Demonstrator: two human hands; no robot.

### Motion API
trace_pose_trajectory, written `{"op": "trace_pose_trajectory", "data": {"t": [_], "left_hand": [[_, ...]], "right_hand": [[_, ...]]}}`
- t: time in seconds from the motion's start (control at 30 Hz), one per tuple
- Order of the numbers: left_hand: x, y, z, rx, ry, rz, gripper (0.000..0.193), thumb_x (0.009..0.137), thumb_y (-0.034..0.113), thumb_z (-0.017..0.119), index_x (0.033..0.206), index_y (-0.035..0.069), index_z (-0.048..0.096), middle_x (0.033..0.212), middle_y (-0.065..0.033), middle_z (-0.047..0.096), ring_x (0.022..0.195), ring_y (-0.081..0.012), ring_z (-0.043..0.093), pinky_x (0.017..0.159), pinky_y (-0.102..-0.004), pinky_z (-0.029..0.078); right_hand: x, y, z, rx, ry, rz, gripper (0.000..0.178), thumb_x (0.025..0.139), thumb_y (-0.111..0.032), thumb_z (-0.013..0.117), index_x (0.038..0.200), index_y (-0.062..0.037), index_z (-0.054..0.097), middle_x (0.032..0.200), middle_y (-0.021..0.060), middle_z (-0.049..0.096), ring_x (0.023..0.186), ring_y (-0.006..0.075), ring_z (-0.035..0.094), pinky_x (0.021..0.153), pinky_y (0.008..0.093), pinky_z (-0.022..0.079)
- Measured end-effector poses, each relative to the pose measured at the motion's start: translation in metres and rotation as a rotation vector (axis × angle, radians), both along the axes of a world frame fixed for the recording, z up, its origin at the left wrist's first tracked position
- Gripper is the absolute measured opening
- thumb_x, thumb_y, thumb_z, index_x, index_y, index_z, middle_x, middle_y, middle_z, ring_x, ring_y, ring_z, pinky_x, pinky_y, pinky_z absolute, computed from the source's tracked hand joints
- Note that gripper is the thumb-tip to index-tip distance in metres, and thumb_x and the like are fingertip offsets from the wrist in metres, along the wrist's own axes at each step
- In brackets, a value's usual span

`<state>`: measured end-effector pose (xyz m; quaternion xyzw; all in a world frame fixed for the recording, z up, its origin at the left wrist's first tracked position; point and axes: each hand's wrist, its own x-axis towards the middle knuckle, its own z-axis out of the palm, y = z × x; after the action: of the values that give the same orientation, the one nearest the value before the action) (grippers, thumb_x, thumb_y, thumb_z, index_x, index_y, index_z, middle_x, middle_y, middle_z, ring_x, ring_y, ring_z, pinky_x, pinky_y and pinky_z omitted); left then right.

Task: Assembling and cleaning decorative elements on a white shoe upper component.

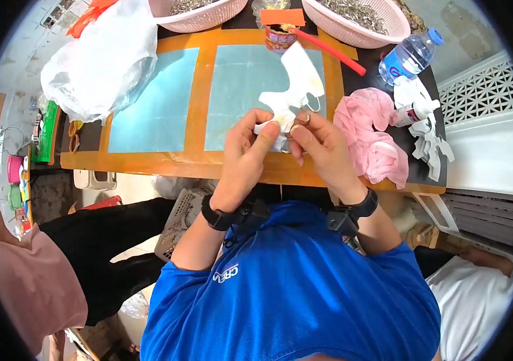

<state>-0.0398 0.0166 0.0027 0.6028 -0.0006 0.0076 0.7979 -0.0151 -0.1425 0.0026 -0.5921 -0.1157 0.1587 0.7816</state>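
A white cut piece with curved edges and a thin looped strip (299,78), possibly a shoe upper part, is held over the near edge of the table. My left hand (249,139) pinches its lower left end between thumb and fingers. Closed at its lower right edge, my right hand (322,147) has thumb and forefinger pressed together; a small shiny metal bit shows by the fingertips, too small to name. Beyond the piece stands a small red tub (280,40) with an orange card on its rim and a red-handled brush or stick (334,53) lying across it.
Two pink baskets (199,20) of small metal parts stand at the back. White plastic bags (103,60) and scissors (74,137) lie left. At right are pink cloth (367,135), a water bottle (410,57), a white bottle (416,112) and white scraps (431,147). People sit on both sides.
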Motion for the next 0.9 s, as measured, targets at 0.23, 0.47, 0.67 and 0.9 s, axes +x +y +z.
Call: {"op": "trace_pose_trajectory", "data": {"t": [0.23, 0.47, 0.67, 0.9], "left_hand": [[-0.003, 0.010, -0.002, 0.310, -0.020, -0.062, 0.017, 0.097, 0.019, 0.059, 0.106, 0.004, 0.059, 0.093, 0.0026, 0.059, 0.082, -0.0063, 0.050, 0.073, -0.0216, 0.042], [0.009, 0.006, 0.012, 0.069, 0.043, 0.004, 0.035, 0.092, 0.022, 0.067, 0.118, 0.002, 0.055, 0.108, -0.0068, 0.061, 0.094, -0.0112, 0.055, 0.081, -0.0256, 0.046], [0.016, -0.007, 0.016, 0.001, 0.110, -0.052, 0.025, 0.088, 0.018, 0.073, 0.103, 0.001, 0.063, 0.086, -0.0052, 0.068, 0.073, -0.0087, 0.061, 0.065, -0.0236, 0.048], [0.015, 0.000, 0.005, -0.398, 0.177, -0.178, 0.008, 0.091, 0.013, 0.068, 0.090, 0.008, 0.062, 0.087, -0.0052, 0.069, 0.076, -0.0113, 0.065, 0.066, -0.0254, 0.048]], "right_hand": [[0.009, -0.005, 0.000, 0.067, 0.102, -0.079, 0.026, 0.097, -0.030, 0.060, 0.095, -0.0040, 0.064, 0.074, -0.0021, 0.059, 0.061, 0.0035, 0.051, 0.054, 0.0186, 0.039], [0.004, -0.004, 0.009, -0.137, -0.084, -0.180, 0.019, 0.096, -0.024, 0.062, 0.093, -0.0051, 0.064, 0.073, -0.0047, 0.057, 0.062, 0.0022, 0.048, 0.055, 0.0185, 0.038], [-0.003, 0.001, 0.001, -0.121, -0.129, -0.194, 0.016, 0.096, -0.020, 0.062, 0.095, -0.0042, 0.063, 0.076, -0.0046, 0.058, 0.063, 0.0020, 0.047, 0.056, 0.0187, 0.038], [0.001, -0.007, -0.007, 0.109, 0.110, -0.056, 0.017, 0.096, -0.020, 0.061, 0.097, -0.0034, 0.063, 0.077, -0.0007, 0.060, 0.061, 0.0049, 0.051, 0.053, 0.0199, 0.038]]}}
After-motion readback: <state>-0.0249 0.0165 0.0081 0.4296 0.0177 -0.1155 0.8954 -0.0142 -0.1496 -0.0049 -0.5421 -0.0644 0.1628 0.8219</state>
